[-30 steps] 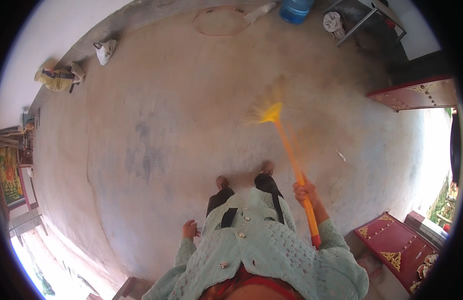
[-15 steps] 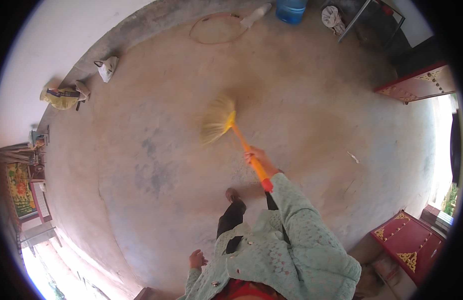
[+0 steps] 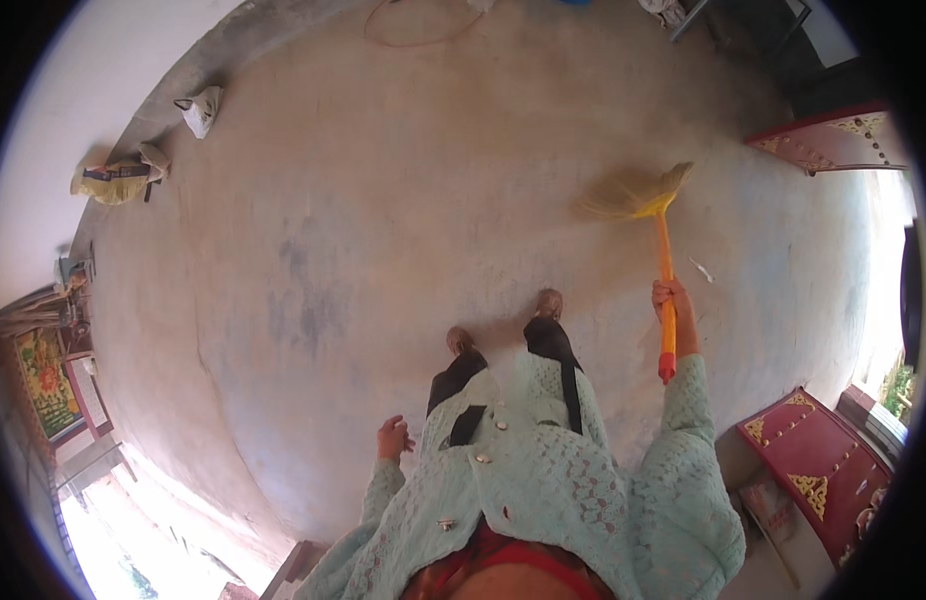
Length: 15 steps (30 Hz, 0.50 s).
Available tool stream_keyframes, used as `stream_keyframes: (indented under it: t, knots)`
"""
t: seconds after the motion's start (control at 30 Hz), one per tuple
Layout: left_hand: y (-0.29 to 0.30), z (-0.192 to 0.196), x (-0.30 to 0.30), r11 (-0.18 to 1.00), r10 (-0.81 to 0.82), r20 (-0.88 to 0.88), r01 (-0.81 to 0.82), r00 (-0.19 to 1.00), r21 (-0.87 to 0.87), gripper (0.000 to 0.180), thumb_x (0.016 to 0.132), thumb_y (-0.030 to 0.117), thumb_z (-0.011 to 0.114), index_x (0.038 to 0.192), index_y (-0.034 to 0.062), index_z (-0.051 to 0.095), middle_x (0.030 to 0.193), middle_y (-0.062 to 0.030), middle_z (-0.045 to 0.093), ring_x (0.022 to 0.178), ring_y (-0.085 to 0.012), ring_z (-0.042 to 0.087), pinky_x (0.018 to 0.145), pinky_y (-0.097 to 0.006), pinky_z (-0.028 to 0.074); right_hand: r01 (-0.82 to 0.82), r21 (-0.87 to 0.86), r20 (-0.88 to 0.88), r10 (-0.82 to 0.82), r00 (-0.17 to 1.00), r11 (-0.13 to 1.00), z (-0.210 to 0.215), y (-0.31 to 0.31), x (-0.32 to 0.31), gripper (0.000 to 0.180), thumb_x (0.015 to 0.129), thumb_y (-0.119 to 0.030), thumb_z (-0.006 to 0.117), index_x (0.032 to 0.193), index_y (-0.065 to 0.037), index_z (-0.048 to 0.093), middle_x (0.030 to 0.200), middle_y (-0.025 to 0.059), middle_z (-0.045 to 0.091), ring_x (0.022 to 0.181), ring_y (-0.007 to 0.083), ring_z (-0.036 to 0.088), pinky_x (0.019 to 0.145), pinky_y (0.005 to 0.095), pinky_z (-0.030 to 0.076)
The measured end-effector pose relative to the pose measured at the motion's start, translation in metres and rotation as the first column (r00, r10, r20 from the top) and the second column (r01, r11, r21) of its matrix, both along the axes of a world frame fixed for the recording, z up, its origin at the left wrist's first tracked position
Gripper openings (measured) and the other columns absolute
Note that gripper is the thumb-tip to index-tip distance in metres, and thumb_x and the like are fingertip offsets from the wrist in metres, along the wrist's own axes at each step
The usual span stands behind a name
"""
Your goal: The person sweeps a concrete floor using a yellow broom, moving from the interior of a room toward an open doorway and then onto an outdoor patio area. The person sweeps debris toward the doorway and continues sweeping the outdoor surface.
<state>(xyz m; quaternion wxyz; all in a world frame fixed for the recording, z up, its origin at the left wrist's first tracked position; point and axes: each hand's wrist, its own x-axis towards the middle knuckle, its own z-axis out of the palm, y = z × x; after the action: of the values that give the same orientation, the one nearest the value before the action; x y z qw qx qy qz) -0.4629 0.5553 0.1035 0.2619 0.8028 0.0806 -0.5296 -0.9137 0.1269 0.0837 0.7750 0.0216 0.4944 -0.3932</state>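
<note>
My right hand (image 3: 669, 292), held out to the right, is wrapped round the orange handle of a broom (image 3: 665, 250). The handle's red end points back toward me. Yellowish bristles (image 3: 638, 198) fan out at the far end, low over the concrete floor (image 3: 423, 200) and a little blurred on their left side. At my left side hangs my left hand (image 3: 394, 438), its fingers loosely bent and partly apart, with nothing in it.
A small white scrap (image 3: 700, 270) lies right of the broom. Red door panels with gold trim (image 3: 821, 475) stand at the right. Bags (image 3: 201, 112) and a yellow sack (image 3: 118, 185) rest along the left wall. A thin hoop (image 3: 418, 40) lies far ahead.
The broom has swung from the middle to the right in my right hand, its bristles now fanning leftward. My right foot has come into view beside the left. My left hand stays low.
</note>
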Motion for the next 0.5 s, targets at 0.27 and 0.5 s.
stream_keyframes:
  t: [0.27,0.5]
  knots:
    - [-0.017,0.005,-0.005,0.999,-0.052,-0.036,0.052,0.998,0.011,0.035,0.074,0.011,0.048,0.107,-0.0011,0.046,0.059,-0.0066,0.048,0.041,-0.0169,0.051,0.034,-0.028,0.042,-0.217,0.079,0.05,0.213,0.976,0.973,0.08,0.099,0.015,0.073,0.067,0.006,0.042,0.128,-0.026,0.019,0.073,0.0069,0.04,0.044,0.0064,0.034,0.036,0.017,0.032]
    - [-0.029,0.006,-0.007,0.989,-0.147,-0.001,0.147,0.989,0.004,0.036,0.075,0.012,0.046,0.109,-0.0009,0.045,0.058,-0.007,0.049,0.039,-0.0184,0.05,0.033,-0.028,0.039,-0.542,0.103,0.346,0.481,0.806,0.834,0.051,0.127,0.094,0.062,0.075,0.009,0.041,0.128,-0.016,0.02,0.065,0.0073,0.042,0.046,0.0082,0.033,0.039,0.0198,0.029]
